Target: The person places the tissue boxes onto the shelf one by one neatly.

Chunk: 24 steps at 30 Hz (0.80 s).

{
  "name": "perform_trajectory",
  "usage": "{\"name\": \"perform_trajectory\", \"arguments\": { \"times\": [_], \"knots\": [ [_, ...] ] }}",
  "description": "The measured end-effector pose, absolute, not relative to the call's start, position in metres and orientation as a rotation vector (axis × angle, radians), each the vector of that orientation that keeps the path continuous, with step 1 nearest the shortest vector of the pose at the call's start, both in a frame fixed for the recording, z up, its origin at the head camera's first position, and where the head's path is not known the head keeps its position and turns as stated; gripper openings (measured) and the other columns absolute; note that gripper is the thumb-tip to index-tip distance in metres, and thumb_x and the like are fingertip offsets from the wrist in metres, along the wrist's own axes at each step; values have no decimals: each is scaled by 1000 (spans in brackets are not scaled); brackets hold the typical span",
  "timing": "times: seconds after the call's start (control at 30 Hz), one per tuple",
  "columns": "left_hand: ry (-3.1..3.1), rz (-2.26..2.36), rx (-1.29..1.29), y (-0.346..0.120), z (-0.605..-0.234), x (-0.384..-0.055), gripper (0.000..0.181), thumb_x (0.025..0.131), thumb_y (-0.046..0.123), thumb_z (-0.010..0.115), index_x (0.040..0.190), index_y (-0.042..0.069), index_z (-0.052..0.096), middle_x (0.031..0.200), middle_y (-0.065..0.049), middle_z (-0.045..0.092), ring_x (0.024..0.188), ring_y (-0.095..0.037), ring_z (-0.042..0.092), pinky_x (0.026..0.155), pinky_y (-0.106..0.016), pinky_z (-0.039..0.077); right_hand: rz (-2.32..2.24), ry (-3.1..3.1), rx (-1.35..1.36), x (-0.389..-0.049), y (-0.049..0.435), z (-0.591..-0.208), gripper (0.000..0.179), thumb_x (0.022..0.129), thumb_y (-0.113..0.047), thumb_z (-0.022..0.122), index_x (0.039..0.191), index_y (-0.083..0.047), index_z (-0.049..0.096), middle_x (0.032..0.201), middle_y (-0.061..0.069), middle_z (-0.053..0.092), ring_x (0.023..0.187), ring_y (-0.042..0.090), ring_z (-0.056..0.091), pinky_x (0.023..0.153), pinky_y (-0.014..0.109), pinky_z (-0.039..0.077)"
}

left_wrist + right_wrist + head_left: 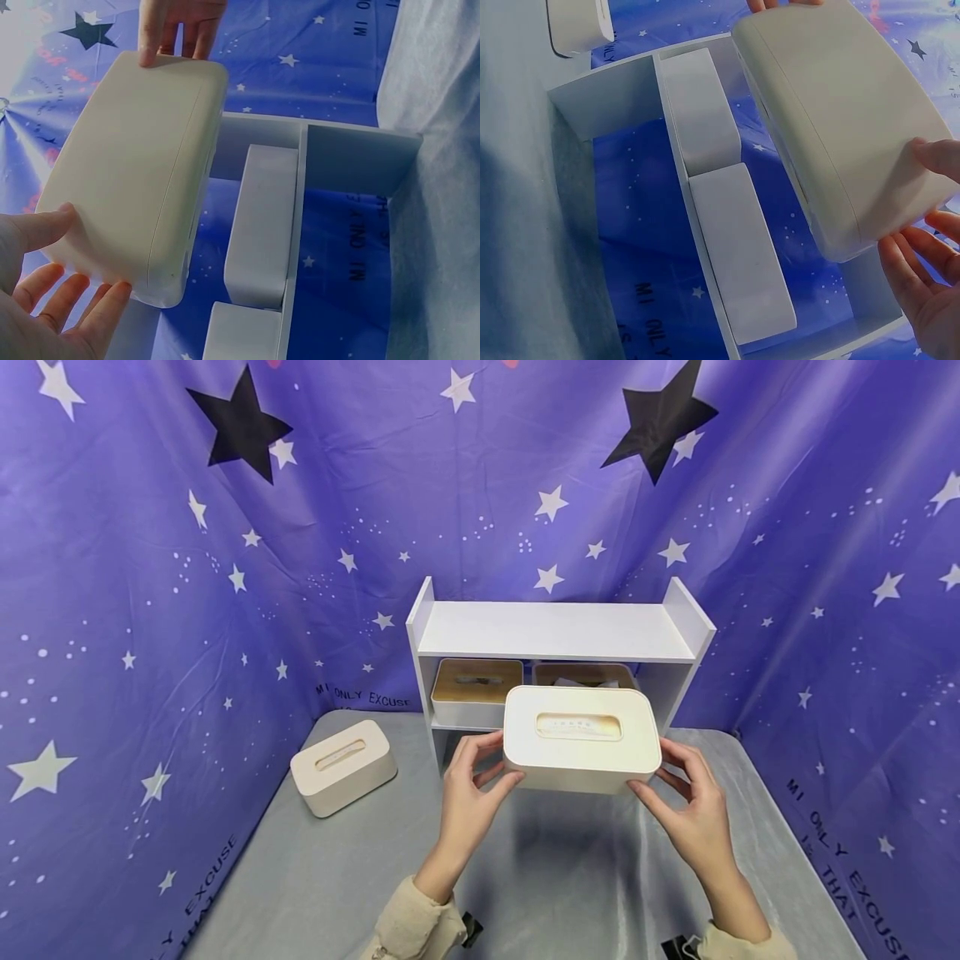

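A cream tissue box (pixel 577 779) with an oval slot in its lid is held up between both hands, in front of a white shelf (pixel 555 631). My left hand (pixel 467 797) grips its left end, thumb on the near side and fingers around the end. At the opposite end, my right hand (pixel 696 814) holds it the same way. Both wrist views show the box tilted in the hands, its smooth side (pixel 124 157) towards the camera. Behind it, two boxes with brown tops, a left one (pixel 468 713) and a right one (pixel 585 674), stand side by side on the shelf's middle board.
Another cream tissue box (pixel 348 781) sits on the grey-covered table (pixel 360 877) left of the shelf. The shelf's raised side panels (pixel 686 618) stand at both ends. Purple star-printed curtains (pixel 480 485) enclose the back and sides.
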<state>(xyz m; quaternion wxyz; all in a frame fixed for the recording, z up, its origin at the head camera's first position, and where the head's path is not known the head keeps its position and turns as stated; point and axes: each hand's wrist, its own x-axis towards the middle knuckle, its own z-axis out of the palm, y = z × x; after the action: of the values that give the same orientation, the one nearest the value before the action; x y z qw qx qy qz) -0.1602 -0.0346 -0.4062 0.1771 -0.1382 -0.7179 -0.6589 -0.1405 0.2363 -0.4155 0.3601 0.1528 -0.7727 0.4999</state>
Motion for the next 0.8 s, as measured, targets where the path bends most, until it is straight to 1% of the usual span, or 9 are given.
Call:
{"name": "perform_trajectory", "arguments": {
  "times": [0.07,0.17,0.3,0.63,0.8],
  "knots": [
    [-2048,-1869,-367,-34,-405,-160,53,77,-4,81,125,6,62,125,-14,58,121,-29,62,96,-39,59,1268,-2012,389,-140,237,-414,74,61,25,79,129,7,58,120,-13,57,110,-3,57,90,4,51],
    [-2046,-1864,-380,-34,-405,-161,52,77,-3,81,125,8,63,125,-12,59,121,-28,62,96,-37,59,1273,-2006,393,-140,237,-413,74,61,25,79,130,7,58,120,-13,57,110,-3,57,90,4,51],
    [-2027,-1843,-426,-36,-404,-160,51,79,4,83,124,14,63,124,-7,59,119,-23,63,94,-30,59,1288,-1985,401,-141,237,-413,73,61,26,79,129,8,59,120,-13,58,110,-1,58,89,4,51],
    [-2003,-1854,-440,-38,-401,-162,50,79,3,82,124,12,63,125,-8,59,121,-24,62,96,-32,59,1272,-1997,403,-142,234,-407,72,62,25,79,130,7,59,121,-14,58,110,-2,58,90,4,51],
    [-2012,-1846,-442,-39,-397,-160,50,80,4,82,125,12,62,126,-8,58,122,-24,62,96,-31,59,1273,-1992,405,-144,234,-406,73,62,25,78,130,7,58,122,-13,58,110,-2,57,90,4,51]
  ]
}}
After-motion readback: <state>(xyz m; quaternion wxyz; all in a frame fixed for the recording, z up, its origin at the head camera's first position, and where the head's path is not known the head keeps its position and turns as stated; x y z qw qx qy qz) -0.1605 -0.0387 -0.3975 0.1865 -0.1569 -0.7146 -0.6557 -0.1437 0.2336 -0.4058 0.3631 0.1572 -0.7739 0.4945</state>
